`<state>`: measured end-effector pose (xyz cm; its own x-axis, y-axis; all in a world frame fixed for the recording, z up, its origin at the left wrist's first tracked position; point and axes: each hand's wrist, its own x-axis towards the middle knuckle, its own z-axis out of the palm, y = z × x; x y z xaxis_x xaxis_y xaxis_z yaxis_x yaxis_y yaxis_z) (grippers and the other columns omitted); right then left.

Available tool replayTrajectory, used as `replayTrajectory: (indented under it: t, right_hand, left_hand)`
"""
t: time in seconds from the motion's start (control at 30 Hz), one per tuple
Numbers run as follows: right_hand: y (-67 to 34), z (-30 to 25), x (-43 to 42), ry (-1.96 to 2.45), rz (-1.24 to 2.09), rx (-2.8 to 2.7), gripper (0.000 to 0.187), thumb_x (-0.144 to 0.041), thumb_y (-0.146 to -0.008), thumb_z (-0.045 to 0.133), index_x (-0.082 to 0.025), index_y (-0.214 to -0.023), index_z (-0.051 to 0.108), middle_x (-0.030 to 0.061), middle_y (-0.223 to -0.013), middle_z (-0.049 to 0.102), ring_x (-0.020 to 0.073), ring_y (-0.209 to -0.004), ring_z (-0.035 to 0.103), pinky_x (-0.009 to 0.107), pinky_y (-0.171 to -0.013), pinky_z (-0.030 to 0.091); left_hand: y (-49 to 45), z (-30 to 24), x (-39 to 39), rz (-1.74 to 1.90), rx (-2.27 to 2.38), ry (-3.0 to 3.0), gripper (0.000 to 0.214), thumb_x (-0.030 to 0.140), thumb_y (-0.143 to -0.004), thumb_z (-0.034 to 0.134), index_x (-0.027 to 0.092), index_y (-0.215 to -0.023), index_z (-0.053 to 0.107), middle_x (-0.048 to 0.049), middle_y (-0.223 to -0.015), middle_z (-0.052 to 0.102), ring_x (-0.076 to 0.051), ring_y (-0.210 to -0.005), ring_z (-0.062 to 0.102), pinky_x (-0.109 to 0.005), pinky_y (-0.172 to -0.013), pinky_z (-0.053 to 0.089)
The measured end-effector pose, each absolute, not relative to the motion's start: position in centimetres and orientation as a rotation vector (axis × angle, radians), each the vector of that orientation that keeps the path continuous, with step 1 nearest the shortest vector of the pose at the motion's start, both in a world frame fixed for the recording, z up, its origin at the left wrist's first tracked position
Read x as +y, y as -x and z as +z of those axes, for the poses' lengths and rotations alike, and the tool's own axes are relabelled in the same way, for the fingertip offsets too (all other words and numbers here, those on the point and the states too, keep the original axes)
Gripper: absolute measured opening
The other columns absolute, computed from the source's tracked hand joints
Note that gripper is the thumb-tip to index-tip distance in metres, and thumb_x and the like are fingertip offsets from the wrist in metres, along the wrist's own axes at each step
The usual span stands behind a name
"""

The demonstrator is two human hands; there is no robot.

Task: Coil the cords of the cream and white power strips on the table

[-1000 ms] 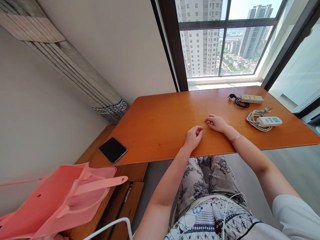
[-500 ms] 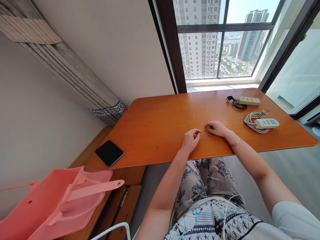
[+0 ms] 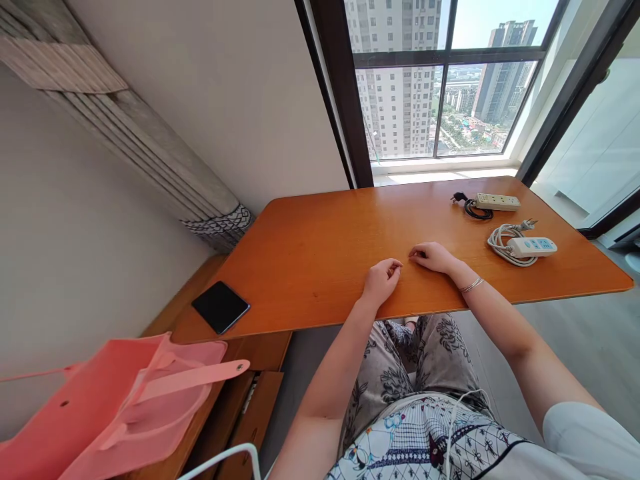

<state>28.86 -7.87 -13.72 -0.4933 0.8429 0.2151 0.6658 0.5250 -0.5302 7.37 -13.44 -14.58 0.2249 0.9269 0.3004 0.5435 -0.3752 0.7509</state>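
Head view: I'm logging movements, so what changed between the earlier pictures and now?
The view shifted slightly; the trousered legs moved, and what looks like a foot now shows between them. Nothing was gripped or released. The left hand and right hand stay on the table.

Under left hand [image 3: 383, 280] and right hand [image 3: 433, 257]: table [image 3: 310, 253], smooth wood look, soft sheen. On right wrist: bracelet [image 3: 472, 285], polished metal. Right of right hand: near strip [image 3: 533, 247] and far strip [image 3: 497, 202], smooth hard plastic. Left of left hand: tablet [image 3: 221, 307], glossy, glass-like face. Farther left, toward body: bag [image 3: 115, 380], matt, smooth, leather-like. Below hands: trousers [image 3: 387, 380], matt cloth. Far left, beyond left hand: curtain [image 3: 155, 160], pleated cloth.
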Motion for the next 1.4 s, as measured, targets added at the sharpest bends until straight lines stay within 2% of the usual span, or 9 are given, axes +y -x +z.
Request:
replayTrajectory:
  t: [0.8, 1.4]
  right_hand:
    - [-28.82, -13.81, -7.97, 1.247, 0.534, -2.298, 0.013, -0.020, -0.089, 0.064, -0.018, -0.094, 0.076, 0.0036, -0.084, 0.075, 0.0131, -0.072, 0.063, 0.023, -0.068, 0.044]
    - [-28.78, -13.84, -8.03, 1.233, 0.513, -2.331, 0.013, -0.020, -0.090, 0.064, -0.018, -0.095, 0.076, 0.0034, -0.083, 0.075, 0.0128, -0.071, 0.062, 0.023, -0.068, 0.043]
  left_hand:
    - [-7.43, -14.75, -13.35, 0.961, 1.323, -2.027, 0.015, 0.019, -0.088, 0.057, 0.019, -0.090, 0.073, -0.0009, -0.076, 0.070, -0.013, -0.065, 0.059, -0.024, -0.064, 0.047]
    - [-7.23, -14.53, -13.59, 0.912, 1.306, -2.118, 0.016, 0.021, -0.089, 0.055, 0.019, -0.090, 0.071, -0.0025, -0.082, 0.073, -0.014, -0.069, 0.062, -0.027, -0.068, 0.050]
